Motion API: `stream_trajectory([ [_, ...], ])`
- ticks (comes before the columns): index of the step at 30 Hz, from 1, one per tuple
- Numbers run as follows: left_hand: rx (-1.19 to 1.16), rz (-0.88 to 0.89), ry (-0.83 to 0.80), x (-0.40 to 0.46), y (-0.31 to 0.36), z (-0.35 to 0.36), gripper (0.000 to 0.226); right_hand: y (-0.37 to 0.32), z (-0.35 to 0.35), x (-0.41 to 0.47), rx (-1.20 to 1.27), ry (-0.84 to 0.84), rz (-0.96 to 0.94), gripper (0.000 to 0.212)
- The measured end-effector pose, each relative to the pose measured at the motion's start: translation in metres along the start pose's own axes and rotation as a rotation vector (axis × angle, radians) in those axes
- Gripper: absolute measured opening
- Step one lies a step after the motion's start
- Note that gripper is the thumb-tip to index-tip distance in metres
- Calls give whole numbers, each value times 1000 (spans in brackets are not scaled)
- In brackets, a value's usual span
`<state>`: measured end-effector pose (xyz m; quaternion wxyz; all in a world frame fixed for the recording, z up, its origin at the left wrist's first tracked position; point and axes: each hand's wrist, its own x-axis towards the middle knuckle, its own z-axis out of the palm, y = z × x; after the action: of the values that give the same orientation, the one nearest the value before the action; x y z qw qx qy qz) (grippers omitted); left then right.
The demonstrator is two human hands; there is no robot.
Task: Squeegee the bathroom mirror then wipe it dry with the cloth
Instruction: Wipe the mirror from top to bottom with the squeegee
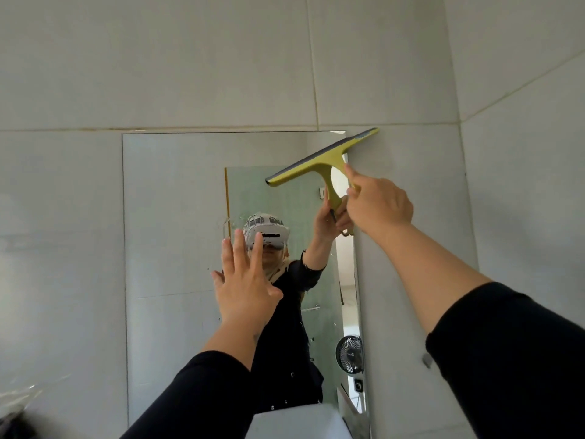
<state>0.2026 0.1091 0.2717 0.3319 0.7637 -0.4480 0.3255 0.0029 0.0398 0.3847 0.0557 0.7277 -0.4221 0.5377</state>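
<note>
Pale tiled wall all round the mirror, with the yellow squeegee tilted across its top right corner, blade end overhanging onto tile. Right hand closed on the handle below the blade, forefinger along the stem; left hand spread wide, holding nothing, near the glass below left of the squeegee. Probably light, stiff plastic with a soft blade, best held low on the handle; cloth not in view, handle end hidden by the hand, mirror's lower edge hidden too.

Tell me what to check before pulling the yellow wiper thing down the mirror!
1. Right hand grips the yellow plastic squeegee handle: ok.
2. Blade starts at the top of the frameless wall mirror: ok.
3. Blade level: not ok, tilted, right end past the mirror edge onto the grey tiled wall.
4. Blade flat against glass: cannot tell.
5. Left hand, open, clear of the blade's path: ok.
6. Drying cloth ready: cannot tell, none visible.
</note>
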Motion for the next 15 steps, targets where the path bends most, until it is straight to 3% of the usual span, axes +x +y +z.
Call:
stream_trajectory([
  [8,3,11,21,-1,-2,-1,98,-34,40,-33,466,20,160,54],
  [15,3,-77,105,-6,-29,-19,87,-74,65,-51,673,42,250,57],
])
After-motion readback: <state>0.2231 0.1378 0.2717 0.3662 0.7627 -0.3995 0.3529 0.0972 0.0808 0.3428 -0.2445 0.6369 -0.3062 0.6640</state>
